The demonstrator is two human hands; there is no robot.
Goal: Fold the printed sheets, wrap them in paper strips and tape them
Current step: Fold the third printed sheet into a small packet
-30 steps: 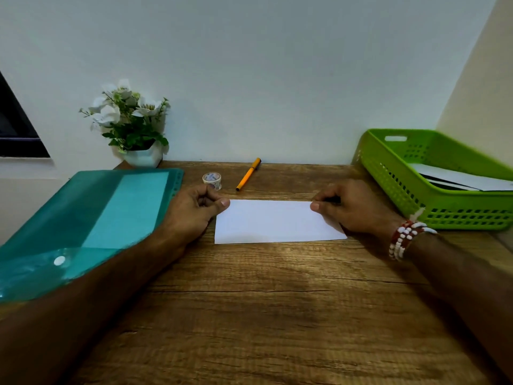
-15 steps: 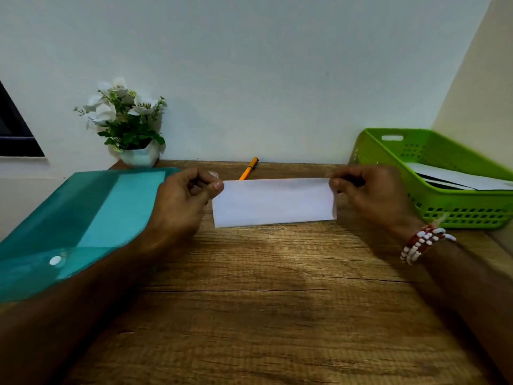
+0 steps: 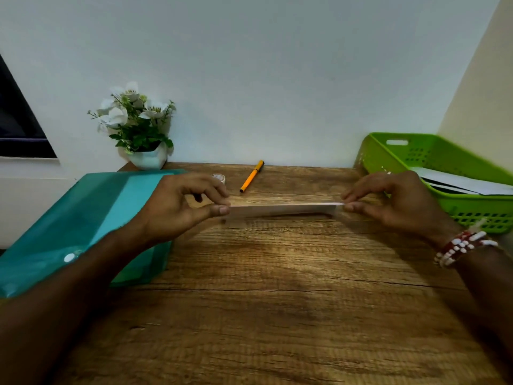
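A folded white sheet (image 3: 283, 209) hangs a little above the wooden table (image 3: 277, 287), seen almost edge-on as a thin band. My left hand (image 3: 180, 207) pinches its left end between thumb and fingers. My right hand (image 3: 399, 204), with a bead bracelet at the wrist, pinches its right end. A small roll of tape (image 3: 219, 177) lies behind my left hand, partly hidden by the fingers.
A teal plastic folder (image 3: 83, 218) lies at the left under my forearm. An orange pen (image 3: 252, 176) rests near the wall. A green basket (image 3: 433, 168) holding white sheets stands at the right. A white flower pot (image 3: 147, 159) sits at the back left.
Both hands lifted the folded sheet off the table and tipped it from flat, through upright, to nearly edge-on. The hands stay at its two ends.
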